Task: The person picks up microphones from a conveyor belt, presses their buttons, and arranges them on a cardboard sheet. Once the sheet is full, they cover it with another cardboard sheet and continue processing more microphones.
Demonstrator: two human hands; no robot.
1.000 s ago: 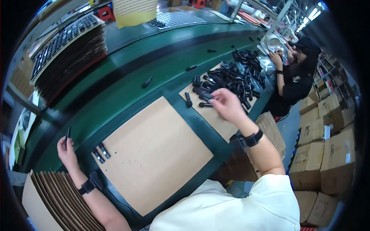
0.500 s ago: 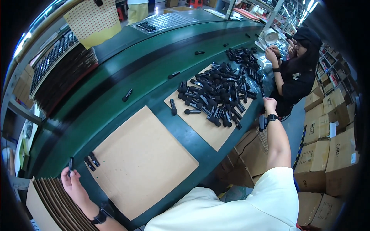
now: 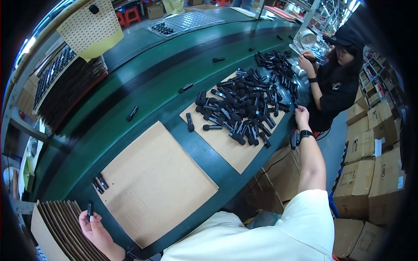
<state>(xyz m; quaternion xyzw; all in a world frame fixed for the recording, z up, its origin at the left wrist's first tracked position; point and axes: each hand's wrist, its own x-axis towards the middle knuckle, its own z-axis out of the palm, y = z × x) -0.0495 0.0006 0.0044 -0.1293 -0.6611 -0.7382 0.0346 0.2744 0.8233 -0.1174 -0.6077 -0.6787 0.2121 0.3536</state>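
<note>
At lower left, my left hand (image 3: 98, 232) is closed on a small black microphone (image 3: 90, 209), held upright between thumb and fingers beside the near-left edge of a brown cardboard sheet (image 3: 152, 178). A few similar dark pieces (image 3: 100, 182) lie side by side on that sheet's left corner. My right arm stretches far to the right, where my right hand (image 3: 301, 117) grips a slim black piece (image 3: 294, 103), probably another microphone, partly hidden by the fingers. Just left of it, a heap of black microphones (image 3: 239, 102) with round dark heads covers a second cardboard sheet (image 3: 238, 162).
Single microphones (image 3: 132, 113) lie spaced along the green conveyor (image 3: 161, 98). A co-worker (image 3: 337, 87) in black handles something at right, beside another pile (image 3: 278, 65). Upright cardboard sheets (image 3: 61, 228) stand at lower left; cartons (image 3: 359, 174) line the right side. A clear tray (image 3: 191, 21) sits at the back.
My left hand has moved nearer to me and slightly right, with the microphone in it. My right hand stays almost in place. The whole view has shifted slightly.
</note>
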